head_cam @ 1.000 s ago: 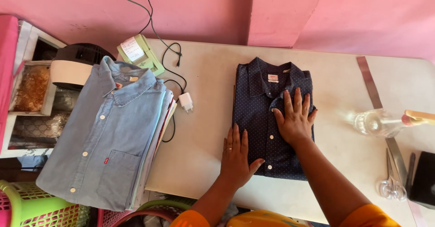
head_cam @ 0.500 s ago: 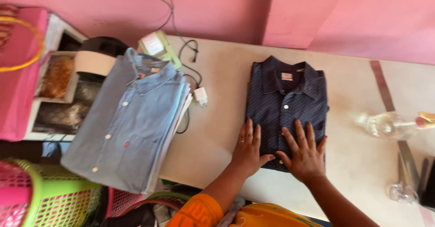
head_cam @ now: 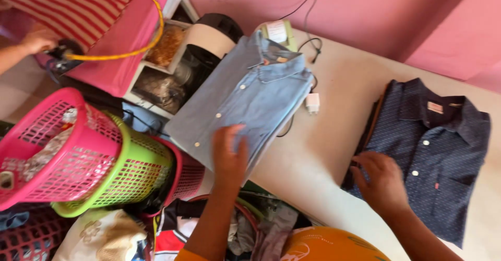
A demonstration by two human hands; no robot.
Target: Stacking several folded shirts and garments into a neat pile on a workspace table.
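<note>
The left hand [head_cam: 228, 154] is laid flat, fingers spread, on the folded light blue shirt [head_cam: 249, 98]; the right hand [head_cam: 382, 181] is pressed open-fingered at the dark blue shirt's [head_cam: 436, 154] left edge on the table [head_cam: 323, 151]; nothing is clasped.

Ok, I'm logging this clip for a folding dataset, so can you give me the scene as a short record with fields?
setting: pale table against a pink wall
left hand: left hand flat on the folded light blue shirt
right hand: right hand at the left edge of the folded dark navy dotted shirt
between shirts: white charger plug with a dark cable
left of table: pink basket, green basket
other person: a hand at the top left, near red striped cloth
</note>
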